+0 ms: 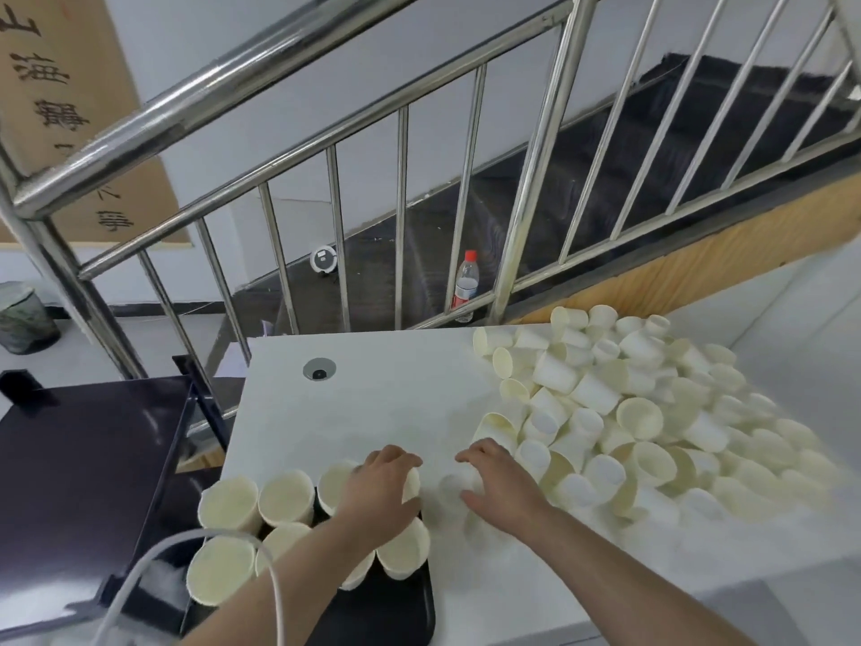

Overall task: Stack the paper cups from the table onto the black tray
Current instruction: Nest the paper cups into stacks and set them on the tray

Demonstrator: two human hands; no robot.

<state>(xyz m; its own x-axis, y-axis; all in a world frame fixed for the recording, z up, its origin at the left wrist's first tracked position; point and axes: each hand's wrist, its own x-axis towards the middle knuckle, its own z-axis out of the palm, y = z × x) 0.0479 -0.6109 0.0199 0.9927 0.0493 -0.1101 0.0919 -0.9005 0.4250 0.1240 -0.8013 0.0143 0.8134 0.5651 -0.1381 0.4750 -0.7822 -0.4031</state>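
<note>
A black tray lies at the near left of the white table, with several upright cream paper cups standing on it. My left hand curls around a cup at the tray's far right corner. Just to its right, my right hand grips a blurred white cup on the table. A big heap of loose paper cups covers the right side of the table.
A steel stair railing runs behind the table, with a plastic bottle on the dark stairs beyond. A dark cabinet stands left of the table. A white cable hangs near the tray. A cable hole sits in the tabletop.
</note>
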